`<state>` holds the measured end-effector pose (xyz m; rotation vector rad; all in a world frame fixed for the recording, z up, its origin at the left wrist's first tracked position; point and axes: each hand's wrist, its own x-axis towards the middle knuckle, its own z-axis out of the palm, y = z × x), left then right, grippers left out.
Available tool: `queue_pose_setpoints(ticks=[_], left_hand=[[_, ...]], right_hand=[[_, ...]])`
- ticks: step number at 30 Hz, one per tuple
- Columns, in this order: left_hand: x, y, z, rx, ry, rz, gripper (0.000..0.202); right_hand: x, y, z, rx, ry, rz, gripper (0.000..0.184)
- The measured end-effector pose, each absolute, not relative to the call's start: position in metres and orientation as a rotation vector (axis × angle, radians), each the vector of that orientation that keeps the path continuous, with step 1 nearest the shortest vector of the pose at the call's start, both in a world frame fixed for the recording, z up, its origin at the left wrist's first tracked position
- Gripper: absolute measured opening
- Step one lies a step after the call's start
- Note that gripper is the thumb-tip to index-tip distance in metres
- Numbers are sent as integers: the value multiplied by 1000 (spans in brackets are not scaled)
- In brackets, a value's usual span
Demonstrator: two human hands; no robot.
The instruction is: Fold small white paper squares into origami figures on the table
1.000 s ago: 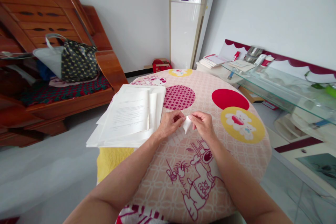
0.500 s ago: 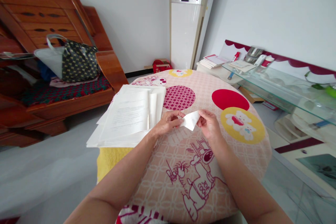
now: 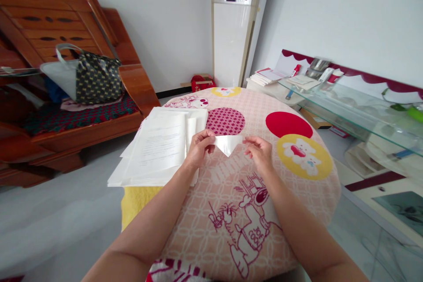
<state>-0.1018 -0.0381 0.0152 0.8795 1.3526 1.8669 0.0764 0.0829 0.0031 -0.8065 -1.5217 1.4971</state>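
Observation:
A small folded piece of white paper (image 3: 228,144) is stretched between my hands above the table, its lower edge coming to a point. My left hand (image 3: 200,147) pinches its left corner between thumb and fingers. At the right corner, my right hand (image 3: 259,151) holds it with thumb and forefinger, the other fingers curled. Beside my left hand lies a stack of white paper sheets (image 3: 161,141), the top one with printed lines. Beneath everything is a pink patterned tablecloth (image 3: 211,211) with cartoon figures and coloured circles.
A wooden bench (image 3: 69,119) with a patterned bag (image 3: 99,77) stands at the left. A glass shelf unit (image 3: 357,110) with cups and papers runs along the right. Behind the table stand a tall white air conditioner (image 3: 231,39) and a red bag (image 3: 202,83).
My hands have drawn apart slightly and turned the folded paper, so its long edge is now on top and level, with the point facing down. The sheets have not moved.

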Motion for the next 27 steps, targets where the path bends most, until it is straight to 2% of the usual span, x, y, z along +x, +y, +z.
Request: queue_pose_setpoints(ticks=[3,7,9,13,15,17,27], left_hand=[[-99,-44,20,1187,1659,1796,16],[-88,-48,23,1609,1921,1579,14],[-83,-47,23,1700,1909,1508,15],[-82,-43,19,1737,1784,1450,14],[-84,-42,16,1681,1720,1445,22],[-85,-41,14,1607,1670,1438,28],[-83,-39,9,1508,1611,1462,31]], right_hand=[[78,73,10,-671,-1718,1244,28],[74,54,17,-437,-1901,1274,38],[69,49,15,-402,-1919,1394,39],[64,53,6,-465,-1843,1610,25],[64,58,5,-511,-1767,1675,23],[66,62,5,-546,-1691,1730,25],[68,62,10,-615,-1568,1844,21]])
